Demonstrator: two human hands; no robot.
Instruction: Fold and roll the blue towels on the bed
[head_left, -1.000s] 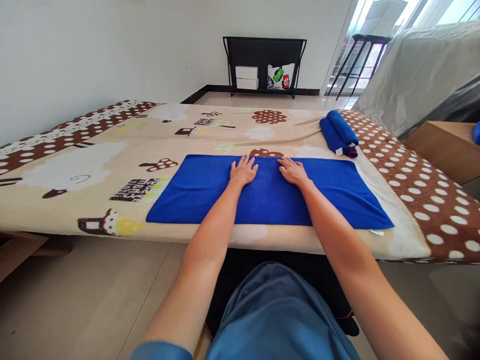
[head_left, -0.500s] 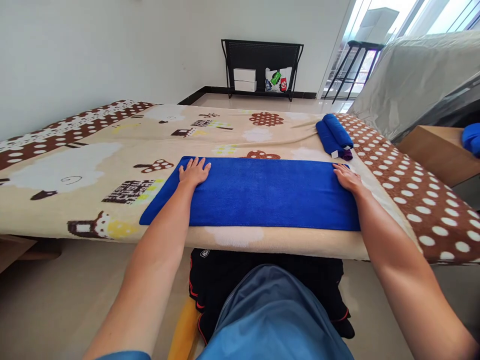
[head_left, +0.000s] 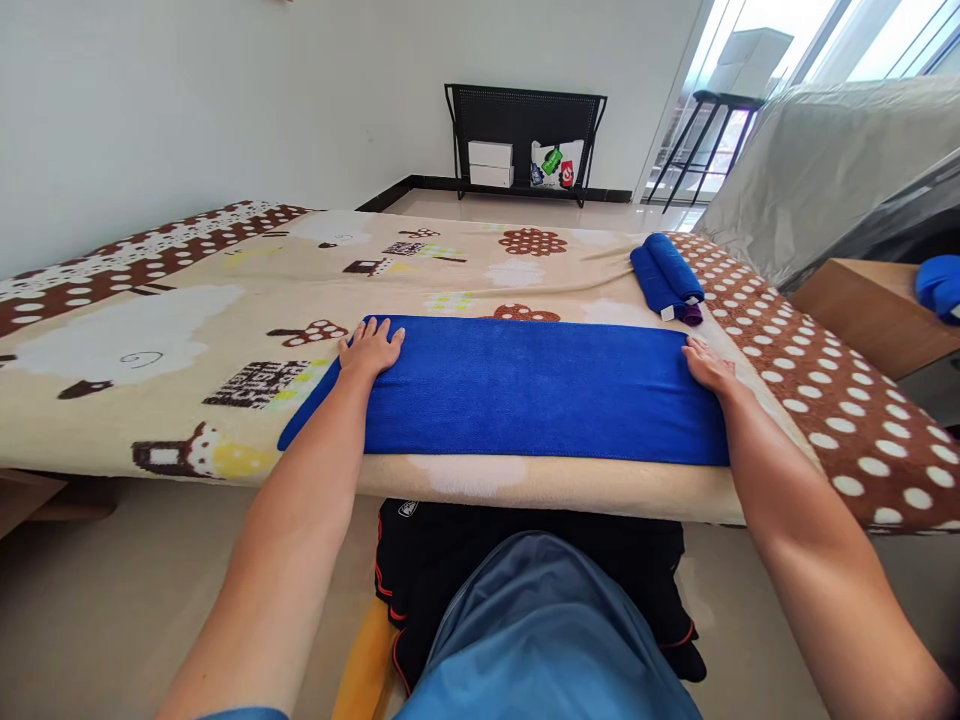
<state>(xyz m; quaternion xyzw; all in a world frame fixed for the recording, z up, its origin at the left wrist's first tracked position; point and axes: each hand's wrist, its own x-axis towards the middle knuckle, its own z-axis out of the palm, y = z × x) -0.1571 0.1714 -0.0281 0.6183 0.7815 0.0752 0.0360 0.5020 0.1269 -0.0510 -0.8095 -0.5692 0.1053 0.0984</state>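
Observation:
A blue towel [head_left: 525, 390] lies spread flat in a long strip along the near edge of the patterned blanket [head_left: 465, 480]. On its far left corner rests my left hand [head_left: 373, 348], palm down with the fingers spread. My right hand [head_left: 709, 363] lies at the towel's right end, fingers stretched out and touching its edge. Neither hand grips anything. Beyond my right hand sit rolled blue towels [head_left: 666, 272] with white tags, and a bit of purple cloth [head_left: 693, 314] shows beneath them.
At the right stands a wooden box [head_left: 862, 310] with a blue bundle [head_left: 939, 288] on it. A plastic-covered piece of furniture [head_left: 817, 170] rises behind. Against the far wall is a black rack [head_left: 525, 115] holding white boxes [head_left: 490, 163]. A dark stool [head_left: 720, 110] stands near the window.
My left hand has slid slightly left on the towel, and my right hand has moved a little right to its end. The towel's right end reaches slightly further right.

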